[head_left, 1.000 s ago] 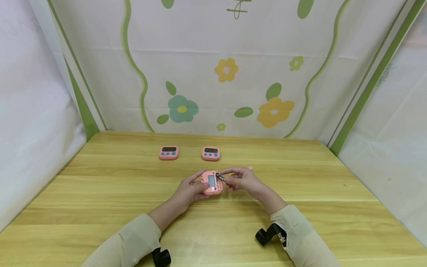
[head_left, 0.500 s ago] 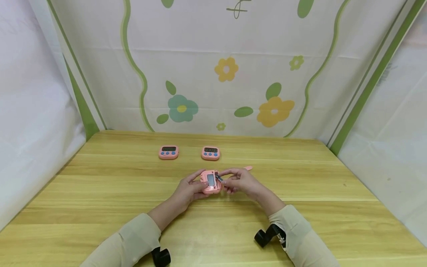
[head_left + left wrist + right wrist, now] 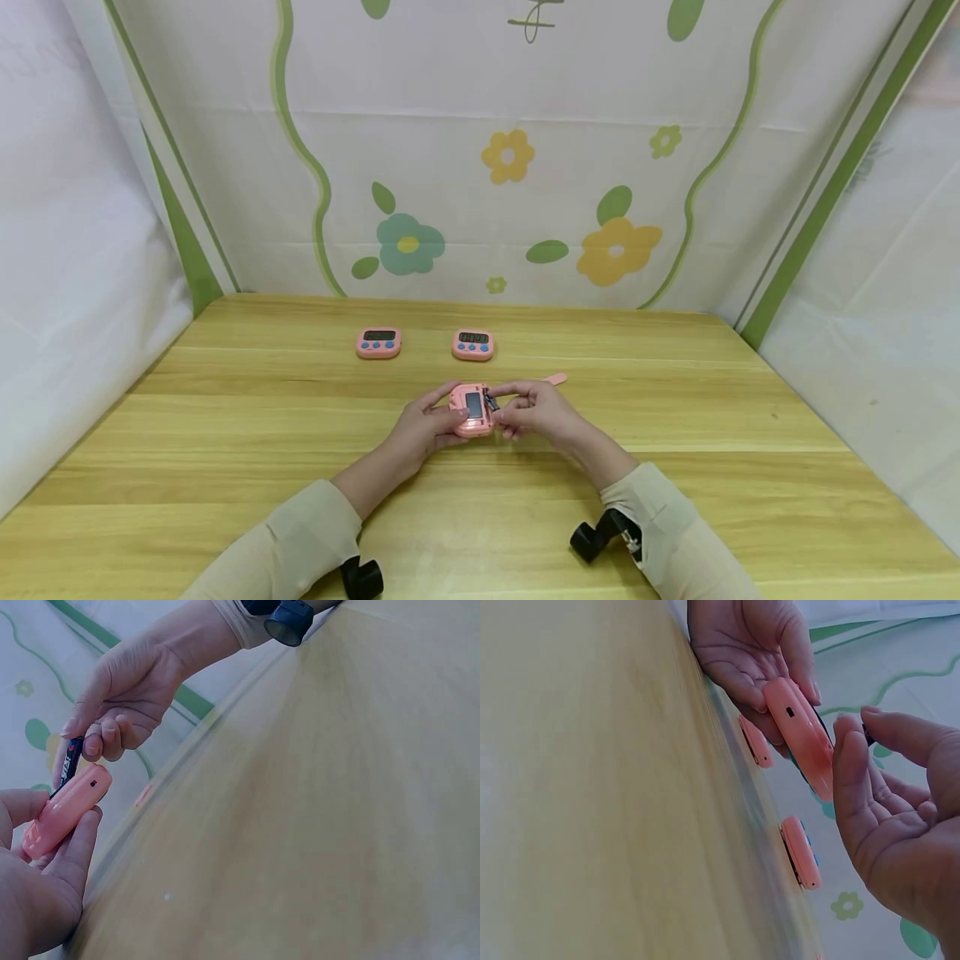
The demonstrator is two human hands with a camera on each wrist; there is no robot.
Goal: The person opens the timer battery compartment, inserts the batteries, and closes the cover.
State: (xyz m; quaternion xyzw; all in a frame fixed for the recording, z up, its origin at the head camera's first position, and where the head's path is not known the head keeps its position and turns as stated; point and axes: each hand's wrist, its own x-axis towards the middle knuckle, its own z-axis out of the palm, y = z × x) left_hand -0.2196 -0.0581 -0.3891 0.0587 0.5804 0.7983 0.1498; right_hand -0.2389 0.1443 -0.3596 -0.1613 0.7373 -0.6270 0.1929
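My left hand point(image 3: 420, 427) grips a pink digital timer point(image 3: 474, 428) above the table, thumb on its back, which faces up with a grey rectangular panel. An opened battery bay lies along the timer's right side. My right hand point(image 3: 543, 412) pinches a dark slim battery point(image 3: 71, 760) between thumb and fingers. In the left wrist view the battery stands tilted, its lower end at the timer's back edge. How far it sits in the bay is hidden. In the right wrist view only a dark bit of it shows by my right thumb.
Two more pink timers, one on the left point(image 3: 378, 343) and one nearer the middle point(image 3: 473, 345), rest farther back with displays and blue buttons up. A small pink cover point(image 3: 556, 378) lies beyond my right hand. Printed fabric point(image 3: 450, 167) hangs behind the wooden table point(image 3: 225, 467).
My right hand has moved slightly left with the battery, bringing it closer in to the timer's bay. The left hand tilts the timer a little. More of the pink cover shows.
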